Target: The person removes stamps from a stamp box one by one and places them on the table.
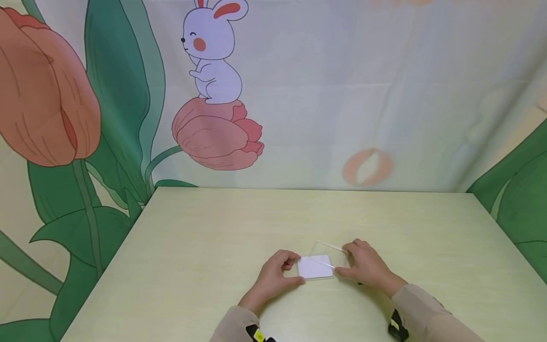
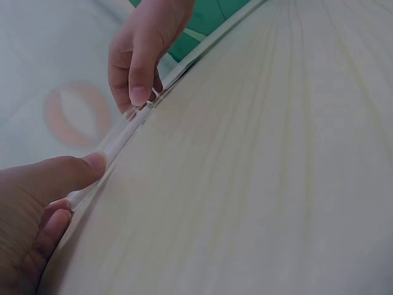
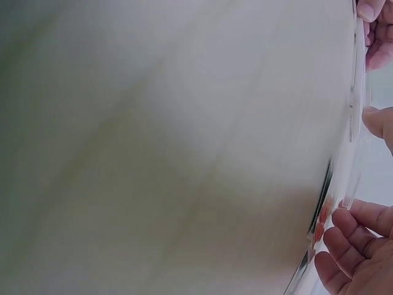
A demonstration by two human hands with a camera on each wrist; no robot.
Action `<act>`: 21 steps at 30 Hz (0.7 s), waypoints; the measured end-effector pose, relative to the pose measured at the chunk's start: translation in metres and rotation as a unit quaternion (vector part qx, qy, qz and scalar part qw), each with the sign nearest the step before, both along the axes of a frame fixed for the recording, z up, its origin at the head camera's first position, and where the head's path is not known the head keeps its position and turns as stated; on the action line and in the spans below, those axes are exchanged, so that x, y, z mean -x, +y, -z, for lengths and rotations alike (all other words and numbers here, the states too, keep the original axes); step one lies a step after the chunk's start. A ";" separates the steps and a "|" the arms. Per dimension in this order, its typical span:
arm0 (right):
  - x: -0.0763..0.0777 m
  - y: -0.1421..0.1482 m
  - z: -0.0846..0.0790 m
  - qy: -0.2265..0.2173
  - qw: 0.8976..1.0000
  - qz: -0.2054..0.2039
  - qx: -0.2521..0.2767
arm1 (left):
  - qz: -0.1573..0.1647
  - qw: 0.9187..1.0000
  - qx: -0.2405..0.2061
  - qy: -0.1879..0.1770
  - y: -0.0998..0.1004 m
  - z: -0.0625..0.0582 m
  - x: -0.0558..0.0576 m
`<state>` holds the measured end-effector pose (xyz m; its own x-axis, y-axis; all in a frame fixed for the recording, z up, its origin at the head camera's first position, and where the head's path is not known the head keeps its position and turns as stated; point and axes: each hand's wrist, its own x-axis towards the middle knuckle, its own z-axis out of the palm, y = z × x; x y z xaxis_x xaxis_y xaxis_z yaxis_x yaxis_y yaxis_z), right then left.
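A small flat clear case with a white rectangle (image 1: 314, 268) inside lies on the table before me. My left hand (image 1: 275, 275) grips its left side, with the thumb at the near corner and the fingers at the far one. In my right hand (image 1: 369, 266) is a transparent lid (image 1: 331, 246), held by opposite edges between thumb and fingers. The lid sits turned at an angle and overlaps the right end of the case. In the left wrist view, the left thumb (image 2: 73, 175) presses on the edge of the clear case.
The pale wood-grain table (image 1: 171, 266) spreads around both hands. Behind it hangs a cloth backdrop (image 1: 320, 95) printed with tulips and a rabbit. Dark straps with small devices (image 1: 398, 325) show at the sleeves.
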<state>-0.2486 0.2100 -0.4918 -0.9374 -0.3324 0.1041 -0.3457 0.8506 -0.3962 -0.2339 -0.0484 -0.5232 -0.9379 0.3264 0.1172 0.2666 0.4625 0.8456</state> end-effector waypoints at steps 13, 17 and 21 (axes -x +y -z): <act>-0.001 -0.001 -0.003 -0.007 1.000 -0.025 0.004 | -0.003 1.000 0.007 0.009 0.001 0.003 0.002; -0.002 -0.002 -0.003 -0.007 1.000 -0.024 0.002 | -0.003 1.000 0.006 0.006 0.001 0.002 0.002; -0.002 -0.002 -0.002 -0.006 0.999 -0.032 0.007 | -0.004 1.000 0.005 0.004 0.001 0.001 0.001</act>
<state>-0.2468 0.2081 -0.4895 -0.9150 -0.3911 0.0988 -0.3953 0.8206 -0.4127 -0.2348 -0.0473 -0.5239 -0.9400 0.3192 0.1207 0.2686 0.4739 0.8386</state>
